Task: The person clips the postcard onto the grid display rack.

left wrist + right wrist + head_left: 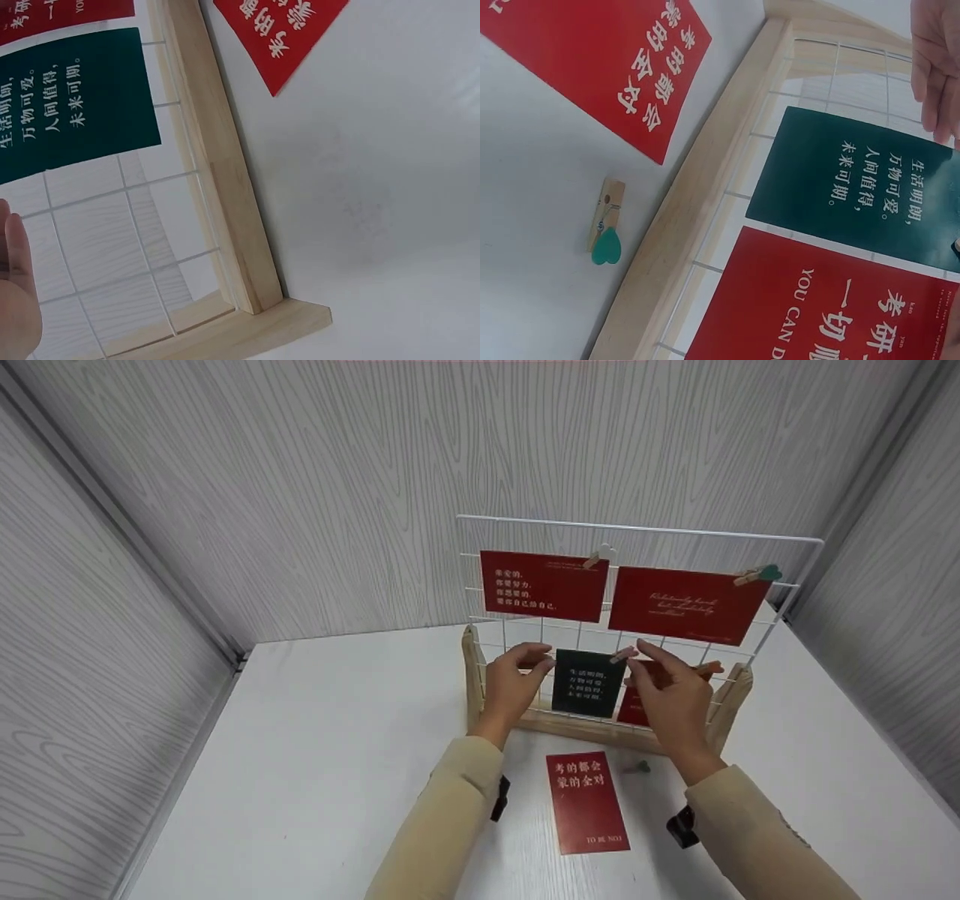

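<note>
A dark green card [589, 684] with white writing hangs low on a white wire grid [541, 630]. At its upper right corner sits a small wooden clothespin [622, 655] with a pinkish end. My right hand [675, 701] holds that end between thumb and forefinger. Beside the card's upper left corner is my left hand [514, 682], thumb and fingers apart and nothing gripped; in the left wrist view its fingers [16, 247] look straight. A red card [817, 300] hangs right of the green one, partly behind my right hand, with an orange-ended clothespin [709, 667].
Two wider red cards, one left [544, 585] and one right [686, 604], hang above, each clipped. The grid stands in a wooden base [577, 727]. In front on the white table lie a loose red card [589, 810] and a green heart clothespin [606, 225].
</note>
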### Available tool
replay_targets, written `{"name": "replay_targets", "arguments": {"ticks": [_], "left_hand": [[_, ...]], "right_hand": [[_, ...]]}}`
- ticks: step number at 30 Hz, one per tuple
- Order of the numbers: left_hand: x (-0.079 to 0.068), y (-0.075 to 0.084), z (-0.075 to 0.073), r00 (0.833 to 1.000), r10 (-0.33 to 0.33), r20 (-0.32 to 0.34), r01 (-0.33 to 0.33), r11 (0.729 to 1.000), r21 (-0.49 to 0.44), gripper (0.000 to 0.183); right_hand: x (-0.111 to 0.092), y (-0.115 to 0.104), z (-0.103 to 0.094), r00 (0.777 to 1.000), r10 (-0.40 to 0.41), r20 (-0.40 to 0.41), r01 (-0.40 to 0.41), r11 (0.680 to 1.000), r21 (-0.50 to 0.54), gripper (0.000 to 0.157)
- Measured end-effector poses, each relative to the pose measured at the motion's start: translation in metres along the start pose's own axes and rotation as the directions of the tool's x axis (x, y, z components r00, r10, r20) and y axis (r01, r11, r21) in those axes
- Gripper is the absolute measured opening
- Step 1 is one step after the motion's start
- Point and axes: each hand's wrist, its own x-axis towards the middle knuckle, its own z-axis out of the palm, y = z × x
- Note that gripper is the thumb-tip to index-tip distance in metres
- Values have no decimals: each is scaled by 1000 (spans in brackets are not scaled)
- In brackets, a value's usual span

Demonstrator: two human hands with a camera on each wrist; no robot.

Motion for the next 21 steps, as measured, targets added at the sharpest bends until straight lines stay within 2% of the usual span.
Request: {"name": "replay_targets", "arguments": {"ticks": [5, 7, 10, 16, 21], "left_hand": [[-7, -2, -6, 999, -31, 26, 32, 999, -39, 26], [-10, -4, -7, 998, -35, 43, 37, 998, -47, 33], [-15, -4, -7, 997, -28, 70, 31, 998, -50, 42], [-28, -9, -4, 993, 13, 117, -8, 999, -41, 49], [-39, -17, -3, 990, 6, 139, -5, 1000, -3, 49]], "right_hand": [[-3, -21, -10, 997, -70, 26, 69, 996, 48, 37], [-5, -21, -12, 994, -97, 52, 93, 993, 71, 40], [-7, -19, -16, 986, -135, 97, 125, 987, 105, 44], [-16, -14, -25, 961, -213, 178, 200, 976, 92, 57], [-25, 9, -29, 953, -209, 219, 194, 977, 89, 65]]}}
